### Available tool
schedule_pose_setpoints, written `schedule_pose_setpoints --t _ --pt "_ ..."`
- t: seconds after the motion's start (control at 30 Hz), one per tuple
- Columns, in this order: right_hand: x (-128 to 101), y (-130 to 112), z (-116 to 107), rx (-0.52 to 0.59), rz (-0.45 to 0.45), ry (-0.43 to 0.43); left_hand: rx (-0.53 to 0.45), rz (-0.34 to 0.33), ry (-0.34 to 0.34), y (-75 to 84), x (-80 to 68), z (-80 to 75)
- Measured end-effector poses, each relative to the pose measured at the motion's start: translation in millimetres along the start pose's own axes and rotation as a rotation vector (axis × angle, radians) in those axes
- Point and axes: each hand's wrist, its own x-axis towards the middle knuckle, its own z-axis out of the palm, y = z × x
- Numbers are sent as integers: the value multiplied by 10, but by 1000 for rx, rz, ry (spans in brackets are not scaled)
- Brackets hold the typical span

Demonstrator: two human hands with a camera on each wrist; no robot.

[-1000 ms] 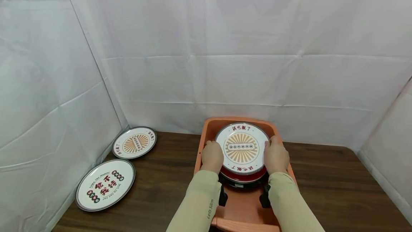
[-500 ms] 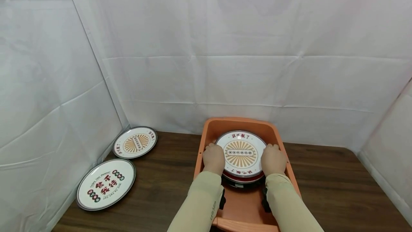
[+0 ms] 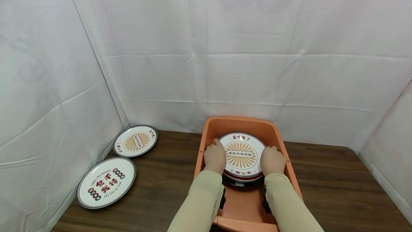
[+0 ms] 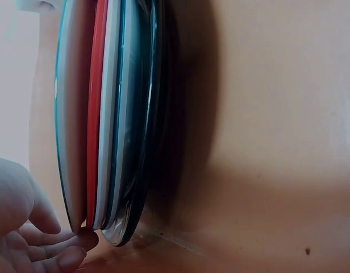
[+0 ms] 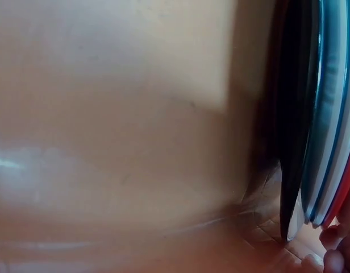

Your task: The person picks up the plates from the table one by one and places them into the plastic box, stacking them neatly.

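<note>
An orange plastic bin (image 3: 238,121) stands on the wooden table (image 3: 167,185) and holds a stack of plates (image 3: 242,153). The top plate is white with an orange sunburst; red and dark rims show beneath it. My left hand (image 3: 214,158) grips the stack's left rim and my right hand (image 3: 272,160) its right rim. In the left wrist view the stack (image 4: 107,114) is edge-on, with my left hand (image 4: 44,244) curled at the top plates' edge. The right wrist view shows the stack (image 5: 328,114) and the tips of my right hand (image 5: 340,250) beside the bin wall (image 5: 107,114).
Two more plates lie on the table at the far left: a sunburst plate (image 3: 135,141) behind and a larger plate with red characters (image 3: 106,182) in front. White cloth walls close in the back and both sides. The bin's walls stand close to both hands.
Both hands have come down with the plates, which sat higher a second ago and now lie lower inside the bin. The two plates at the left have not moved.
</note>
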Motion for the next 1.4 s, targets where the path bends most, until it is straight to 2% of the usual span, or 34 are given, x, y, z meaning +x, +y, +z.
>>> schedule_pose_setpoints --t 0.53,0.8,0.97,1.23,1.4 --pt "19 -1 27 -41 15 -33 -17 -5 -27 8 -13 -41" --pt "33 -3 49 -39 16 -31 -34 -14 -18 14 -2 -31" --pt "54 -12 63 -25 48 -54 -71 -31 -12 23 -11 -32" --pt "74 -37 67 28 115 -64 -72 -19 24 12 -18 -8" --pt "85 -58 56 71 159 -47 -146 -20 24 6 -16 -7"
